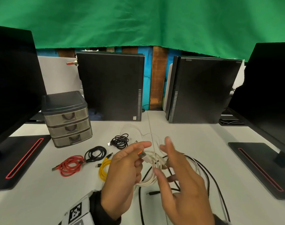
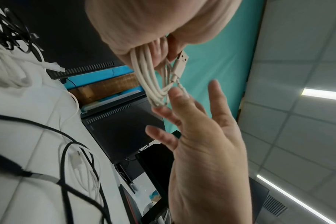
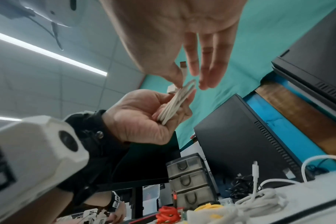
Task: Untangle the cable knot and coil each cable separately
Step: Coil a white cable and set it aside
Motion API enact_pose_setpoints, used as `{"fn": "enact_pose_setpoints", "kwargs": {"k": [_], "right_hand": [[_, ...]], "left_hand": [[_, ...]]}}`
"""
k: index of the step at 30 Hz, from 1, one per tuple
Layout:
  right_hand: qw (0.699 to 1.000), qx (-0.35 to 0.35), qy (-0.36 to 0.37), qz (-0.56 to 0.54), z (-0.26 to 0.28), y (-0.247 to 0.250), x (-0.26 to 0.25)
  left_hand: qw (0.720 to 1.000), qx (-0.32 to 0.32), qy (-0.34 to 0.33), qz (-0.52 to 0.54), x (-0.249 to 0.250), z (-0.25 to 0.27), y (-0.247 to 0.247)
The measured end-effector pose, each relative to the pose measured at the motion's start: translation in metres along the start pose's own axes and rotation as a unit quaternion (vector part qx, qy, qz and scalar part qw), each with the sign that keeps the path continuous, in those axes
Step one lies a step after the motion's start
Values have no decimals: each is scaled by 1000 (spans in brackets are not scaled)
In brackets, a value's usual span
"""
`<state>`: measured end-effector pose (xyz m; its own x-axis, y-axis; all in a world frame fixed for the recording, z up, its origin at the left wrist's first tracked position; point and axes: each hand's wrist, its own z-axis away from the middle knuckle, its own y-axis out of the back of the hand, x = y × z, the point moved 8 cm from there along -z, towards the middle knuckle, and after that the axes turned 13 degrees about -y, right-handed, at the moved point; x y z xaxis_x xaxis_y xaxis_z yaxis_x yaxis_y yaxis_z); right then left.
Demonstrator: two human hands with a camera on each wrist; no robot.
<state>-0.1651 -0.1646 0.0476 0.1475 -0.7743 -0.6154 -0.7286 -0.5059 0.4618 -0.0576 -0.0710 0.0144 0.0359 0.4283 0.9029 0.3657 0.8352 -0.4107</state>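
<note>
A green cloth [image 1: 138, 21] hangs behind a white desk [image 1: 41, 200]. Two black monitors [image 1: 13, 82] stand at the desk's left and right edges, and two black computer cases [image 1: 110, 86] stand upright at its back. A small grey drawer unit [image 1: 67, 118] with three drawers sits at the left, just in front of the left case. On the desk near the drawer unit lie four separate coils: a red cable [image 1: 70, 165], a black cable [image 1: 94, 153] just right of it, a yellow cable [image 1: 104, 168], and a second black bundle [image 1: 120, 140] farther back. A long black cable [image 1: 206, 174] loops loosely over the desk beneath the hands, with one small plug end lying free. The left hand [image 1: 122, 172] is raised above the desk and holds a coiled white cable [image 2: 153, 80]; its fingers [image 3: 184, 109] curl round the bundled loops, and the thumb and forefinger pinch the flat plug [image 1: 141, 154] with the orange marking. The right hand [image 1: 182, 184] is just beside the coil, fingers [image 2: 215, 94] straight and spread, their tips touching or nearly touching the far end of the loops, gripping nothing. More loose white cable [image 3: 263, 198] lies on the desk behind the hands.
</note>
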Motion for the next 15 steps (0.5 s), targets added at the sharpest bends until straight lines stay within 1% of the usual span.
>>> {"fn": "enact_pose_setpoints", "kwargs": {"k": [1, 3, 5, 8, 11, 15], "right_hand": [[999, 8, 24, 36, 1, -2, -1], [996, 31, 41, 78, 1, -3, -1], [994, 49, 39, 89, 2, -3, 1], [992, 74, 46, 93, 3, -3, 4], [995, 71, 42, 61, 1, -2, 8], [996, 60, -1, -61, 0, 3, 14]], "left_hand": [[1000, 1, 2, -6, -2, 1, 0], [1000, -2, 6, -21, -4, 4, -2], [1000, -6, 10, -26, -4, 7, -6], [1000, -1, 11, -5, -5, 13, -12], [1000, 10, 1, -1, -10, 17, -13], [999, 12, -29, -15, -7, 21, -13]]}}
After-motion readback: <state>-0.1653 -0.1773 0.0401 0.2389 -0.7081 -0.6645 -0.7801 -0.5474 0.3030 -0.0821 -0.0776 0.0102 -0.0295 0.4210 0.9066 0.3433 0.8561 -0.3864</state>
